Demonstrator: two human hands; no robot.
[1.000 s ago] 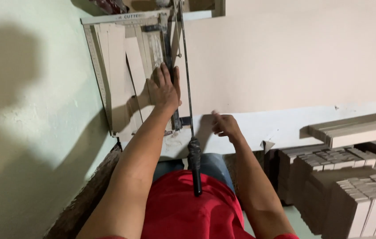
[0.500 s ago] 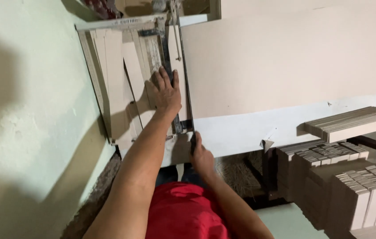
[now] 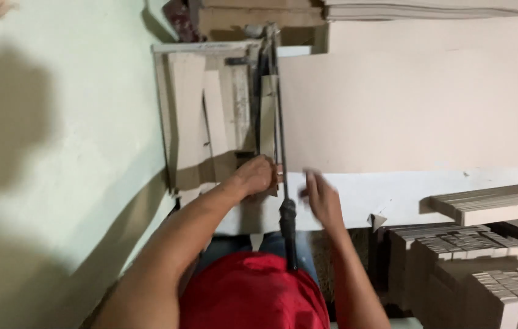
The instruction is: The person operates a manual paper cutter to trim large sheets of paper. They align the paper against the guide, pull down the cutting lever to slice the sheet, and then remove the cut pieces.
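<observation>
Here I see the big sheet of card (image 3: 417, 97) spreading well beyond the fingertips of my right hand (image 3: 321, 198), filling most of the far side. Next in size, the paper cutter (image 3: 210, 116) lies past the knuckles of my left hand (image 3: 256, 176), with pale card strips (image 3: 189, 109) lying across its board. Stacks of cut card pieces (image 3: 472, 256) stand well apart from my right fingers, off to their outer side. The cutter's long blade arm (image 3: 279, 109) runs between my two hands, and its dark handle (image 3: 288, 231) hangs just beside my right wrist, tilted back toward my red shirt (image 3: 253, 292). My left fingers are curled closed at the near end of the cutter's board, pressing on the card there; I cannot tell exactly what they pinch. My right fingers are loosely spread and blurred, gripping nothing, just beside the blade arm but apart from it.
</observation>
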